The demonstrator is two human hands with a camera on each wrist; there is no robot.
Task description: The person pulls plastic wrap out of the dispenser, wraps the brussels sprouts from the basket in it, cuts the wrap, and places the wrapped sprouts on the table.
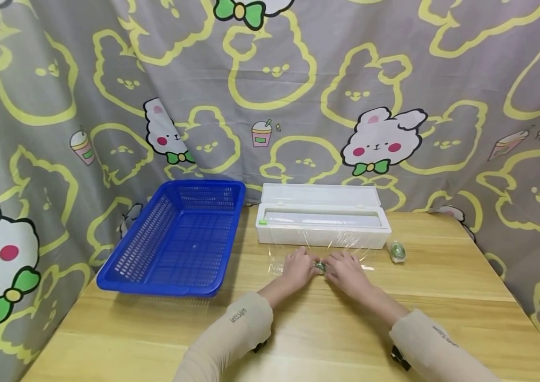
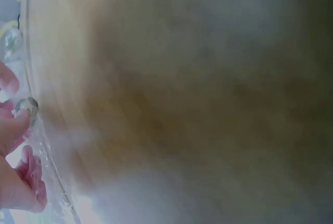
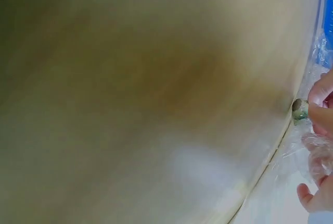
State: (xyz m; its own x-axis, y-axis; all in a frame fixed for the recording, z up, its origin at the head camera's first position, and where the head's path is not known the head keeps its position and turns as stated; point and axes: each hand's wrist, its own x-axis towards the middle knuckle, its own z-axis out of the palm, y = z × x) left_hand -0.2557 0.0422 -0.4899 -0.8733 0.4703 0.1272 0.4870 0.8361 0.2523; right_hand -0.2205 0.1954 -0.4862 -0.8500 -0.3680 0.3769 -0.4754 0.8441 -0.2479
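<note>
A small round green thing (image 1: 320,267), its kind unclear, lies at the front part of a sheet of clear cling film (image 1: 277,254). My left hand (image 1: 298,268) grips it from the left, my right hand (image 1: 345,271) from the right, with film about the fingers. In the left wrist view the round thing (image 2: 29,107) shows a dark end beside a thumb. The right wrist view also has its dark end (image 3: 297,105) by the fingertips. The film stretches from a long white dispenser box (image 1: 322,238) whose lid stands raised.
A film-wrapped green ball (image 1: 397,251) sits on the wooden table (image 1: 322,329), right of the box. On the left stands a blue plastic basket (image 1: 160,289). A patterned curtain (image 1: 294,79) hangs behind. A small green piece (image 1: 262,222) is on the box's left end.
</note>
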